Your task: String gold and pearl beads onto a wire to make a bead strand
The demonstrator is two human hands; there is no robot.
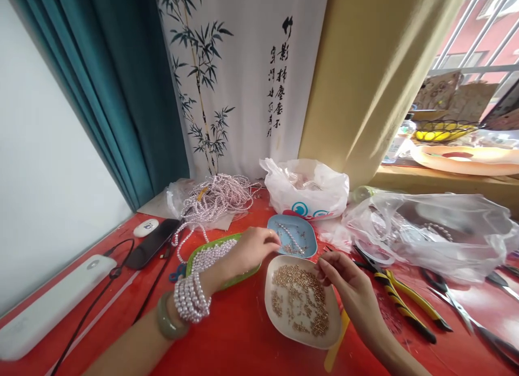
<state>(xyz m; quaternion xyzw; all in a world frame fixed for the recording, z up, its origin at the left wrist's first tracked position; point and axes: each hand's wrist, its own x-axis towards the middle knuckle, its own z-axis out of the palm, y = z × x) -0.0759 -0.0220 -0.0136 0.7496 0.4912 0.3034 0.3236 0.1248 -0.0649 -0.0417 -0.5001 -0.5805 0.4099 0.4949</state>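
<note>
Dozens of small gold-toned beads lie scattered in a white dish on the red table, thickest toward the dish's 12 and 4 o'clock. The right hand sits at the dish's 2 o'clock rim, thumb and forefinger drawn together in a pinch over the beads; whether a bead is actually between the tips is too small to tell. The left hand hovers at the dish's 11 o'clock, fingers curled together, tips close to a strand of pale pearls in a blue dish; I cannot tell if it grips the strand or a thread. Pearl strands wrap the left wrist (a jade-green bangle sits behind them).

Judged step: picking a single bead for stringing. The next move would call for a fine fingertip pinch and both hands brought close together.

Farther out: a green tray holding pearls at 9 o'clock, a pile of pearl strings at 11, a white plastic bag at 12, yellow-handled pliers at 3.
</note>
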